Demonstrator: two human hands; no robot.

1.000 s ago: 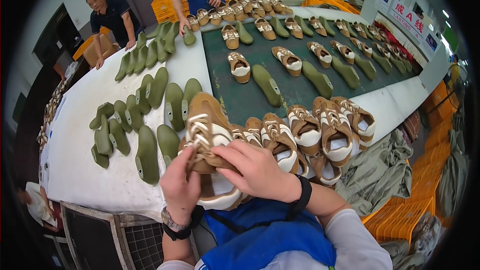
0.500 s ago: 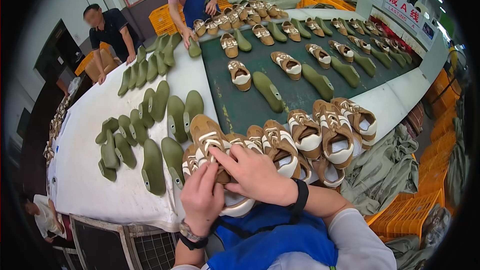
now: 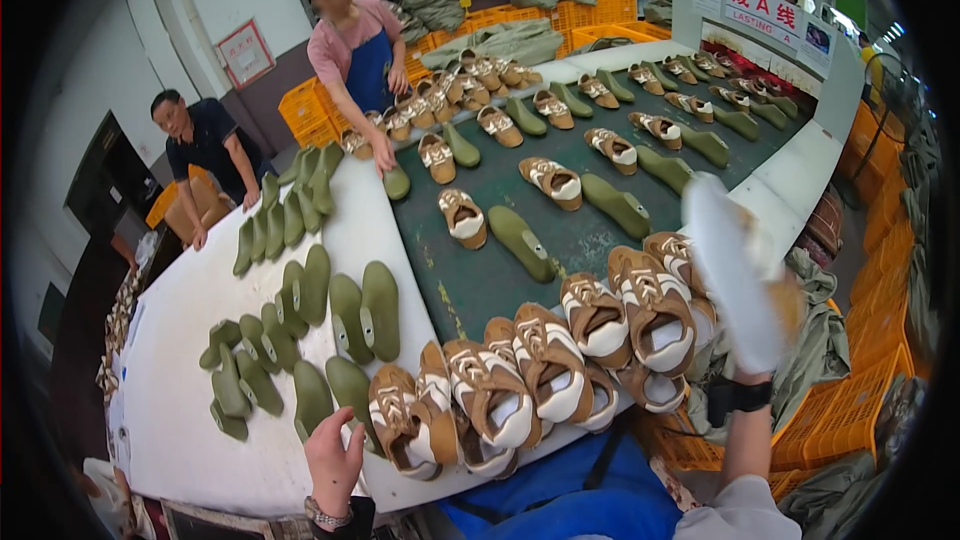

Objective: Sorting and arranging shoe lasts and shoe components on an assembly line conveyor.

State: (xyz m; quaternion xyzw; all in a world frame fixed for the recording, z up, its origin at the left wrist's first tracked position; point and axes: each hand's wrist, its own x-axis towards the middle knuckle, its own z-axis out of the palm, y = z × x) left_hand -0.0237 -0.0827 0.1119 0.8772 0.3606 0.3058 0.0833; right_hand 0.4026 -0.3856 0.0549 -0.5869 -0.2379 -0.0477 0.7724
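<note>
One shoe [image 3: 738, 280] aloft, rows remaining

The right hand [image 3: 754, 377] clasps it, blurred, at the near right edge; the left hand [image 3: 335, 455], empty, fingers loosely parted, hovers by green lasts [image 3: 312, 400]. Laced shoes [image 3: 549, 350] crowd the surface's [image 3: 200, 440] near edge, seemingly gathered; belt shoes [image 3: 461, 218] seem left to handle. Gaps separate them.

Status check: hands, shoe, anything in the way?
Left hand open beside green shoe molds. Right hand holds blurred shoe, white sole showing. Shoe row between hands.

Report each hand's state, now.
Left hand: open, holding nothing, near a green shoe last.
Right hand: holding what looks like a white-soled shoe, blurred; fingers can't be made out.
</note>
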